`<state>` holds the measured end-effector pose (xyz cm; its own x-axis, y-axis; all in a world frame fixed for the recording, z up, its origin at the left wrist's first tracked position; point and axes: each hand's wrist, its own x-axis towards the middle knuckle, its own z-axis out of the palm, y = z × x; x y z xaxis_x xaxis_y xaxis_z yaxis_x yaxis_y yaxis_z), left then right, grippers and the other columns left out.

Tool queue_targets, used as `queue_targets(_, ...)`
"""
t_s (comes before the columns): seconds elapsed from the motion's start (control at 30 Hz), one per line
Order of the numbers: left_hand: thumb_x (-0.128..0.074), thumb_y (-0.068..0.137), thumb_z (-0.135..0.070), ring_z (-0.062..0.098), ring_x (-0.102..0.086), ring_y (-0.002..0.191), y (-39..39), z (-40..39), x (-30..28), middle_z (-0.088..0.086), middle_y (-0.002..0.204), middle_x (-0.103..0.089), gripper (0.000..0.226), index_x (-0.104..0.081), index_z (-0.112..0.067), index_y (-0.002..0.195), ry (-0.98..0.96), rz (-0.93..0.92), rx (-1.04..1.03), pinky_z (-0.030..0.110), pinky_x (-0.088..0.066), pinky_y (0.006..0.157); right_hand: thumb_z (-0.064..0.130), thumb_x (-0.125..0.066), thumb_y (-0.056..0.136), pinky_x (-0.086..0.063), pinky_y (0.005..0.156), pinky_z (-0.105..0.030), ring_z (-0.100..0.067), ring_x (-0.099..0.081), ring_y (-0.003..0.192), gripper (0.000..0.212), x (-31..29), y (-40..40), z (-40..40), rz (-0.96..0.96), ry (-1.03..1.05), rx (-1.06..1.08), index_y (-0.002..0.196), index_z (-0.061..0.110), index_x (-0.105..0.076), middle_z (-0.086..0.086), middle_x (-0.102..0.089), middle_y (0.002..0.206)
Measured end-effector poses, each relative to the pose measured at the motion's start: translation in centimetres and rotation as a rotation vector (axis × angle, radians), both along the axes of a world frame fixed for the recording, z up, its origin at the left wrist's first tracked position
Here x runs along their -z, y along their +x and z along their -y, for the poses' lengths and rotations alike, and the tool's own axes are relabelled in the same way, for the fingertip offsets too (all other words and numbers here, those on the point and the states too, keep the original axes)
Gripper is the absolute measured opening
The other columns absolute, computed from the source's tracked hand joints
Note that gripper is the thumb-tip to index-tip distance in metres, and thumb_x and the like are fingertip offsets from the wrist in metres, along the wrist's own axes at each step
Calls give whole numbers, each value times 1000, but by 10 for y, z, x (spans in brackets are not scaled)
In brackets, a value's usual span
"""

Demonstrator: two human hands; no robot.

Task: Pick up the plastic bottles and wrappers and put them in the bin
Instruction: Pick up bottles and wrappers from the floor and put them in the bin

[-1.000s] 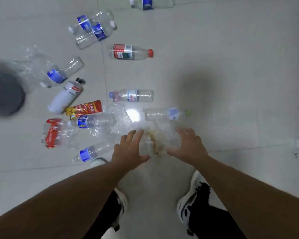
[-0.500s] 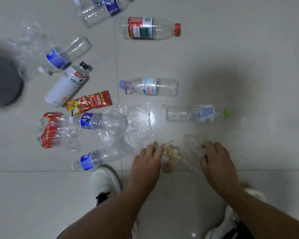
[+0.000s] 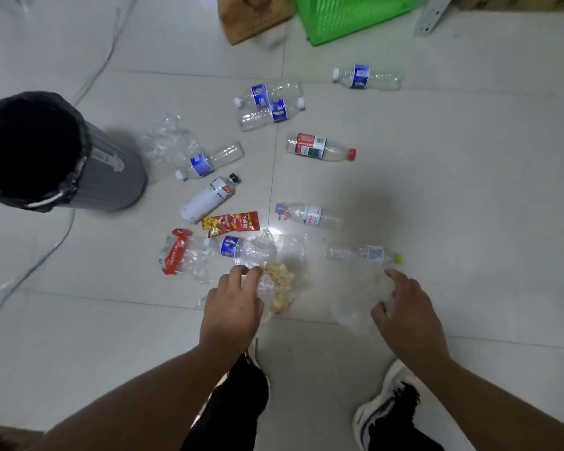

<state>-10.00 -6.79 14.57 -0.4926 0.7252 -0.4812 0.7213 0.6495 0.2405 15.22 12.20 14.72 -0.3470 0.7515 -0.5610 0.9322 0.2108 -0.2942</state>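
Note:
My left hand (image 3: pixel 232 301) pinches a clear wrapper with yellow crumbs (image 3: pixel 279 283) at its left edge. My right hand (image 3: pixel 404 310) has curled fingers closed on a crumpled clear wrapper (image 3: pixel 355 307) just left of it. Several plastic bottles lie on the tiled floor ahead: a green-capped one (image 3: pixel 362 253), a pink-capped one (image 3: pixel 310 216), a red-capped one (image 3: pixel 319 148), a white one (image 3: pixel 209 198) and blue-labelled ones (image 3: pixel 232 247). A red snack wrapper (image 3: pixel 232 222) and a red-and-clear wrapper (image 3: pixel 176 255) lie among them. The grey bin (image 3: pixel 111 177) with a black liner stands at the left.
A green crate (image 3: pixel 349 14) and a brown board (image 3: pixel 251 17) stand at the far edge. A thin cable (image 3: pixel 46 252) runs along the floor near the bin. My shoes (image 3: pixel 381 408) are below my hands. More clear plastic (image 3: pixel 166 138) lies beside the bin.
The view has risen and pulled back, bringing the bin and far bottles fully into sight. My hands have moved apart, each with clear plastic in it.

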Motion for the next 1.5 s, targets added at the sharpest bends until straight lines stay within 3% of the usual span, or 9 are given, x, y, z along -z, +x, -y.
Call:
queue_targets(0.1,-62,96,-23,33,-61,115,-32,1,-16,9,141,-55,49,-53,-21,144,-9,-48,-32,48,-55,86,32,-64,91,-57,80,-45,-28,-54,111,68,-20,-10,-10,101,5,-126,153,29,-36,-5,-53,124)
queue_targets(0.2,-64,96,-24,33,-61,118,-65,-8,1,10,144,-56,50,-55,-19,144,3,-65,-3,48,-56,92,38,-61,91,-55,73,-41,-26,-56,105,66,-1,-22,-27,153,43,-240,153,29,-39,-3,-54,119)
queue_targets(0.43,-59,99,-36,31,-48,133,-111,-34,157,8,151,-49,57,-47,-22,153,-85,-63,179,49,-50,104,36,-63,93,-55,80,-42,-30,-57,110,65,151,-51,-63,179,100,-332,153,26,-43,-8,-56,123)
queue_targets(0.57,-64,97,-42,36,-47,143,-116,-29,238,10,158,-51,70,-44,-18,159,-199,-113,334,56,-41,117,44,-63,92,-49,98,-46,-33,-52,129,79,230,-52,-67,336,164,-545,161,29,-30,-8,-49,148)
queue_targets(0.67,-76,88,-46,37,-51,141,-111,-21,264,10,161,-48,87,-41,-17,162,-294,-128,444,56,-40,117,49,-69,86,-44,105,-48,-34,-54,130,79,263,-51,-62,375,145,-582,155,32,-35,-6,-51,145)
queue_targets(0.77,-72,91,-38,34,-54,133,-105,-22,263,11,154,-51,82,-38,-14,161,-278,-179,425,48,-44,111,48,-72,83,-48,97,-45,-32,-59,119,68,272,-53,-59,366,174,-621,143,29,-47,-6,-58,133)
queue_targets(0.9,-62,93,-50,37,-52,128,-97,-37,225,12,143,-57,76,-45,-12,157,-206,-192,367,49,-40,109,49,-73,78,-52,87,-43,-31,-61,107,67,237,-60,-53,310,154,-586,137,26,-50,-6,-61,121)
queue_targets(1.13,-76,85,-61,35,-48,132,-80,-52,94,9,147,-50,93,-36,-19,158,-218,-231,195,50,-42,102,48,-75,74,-45,71,-40,-35,-64,93,70,102,-67,-53,213,142,-485,135,24,-51,-7,-60,112)
queue_targets(1.5,-74,79,-63,34,-54,118,-75,-87,-109,6,131,-56,85,-45,-24,149,-168,-223,111,48,-44,92,50,-70,79,-58,90,-46,-37,-66,108,76,-123,-86,-67,95,-17,-133,143,21,-40,-8,-60,117)
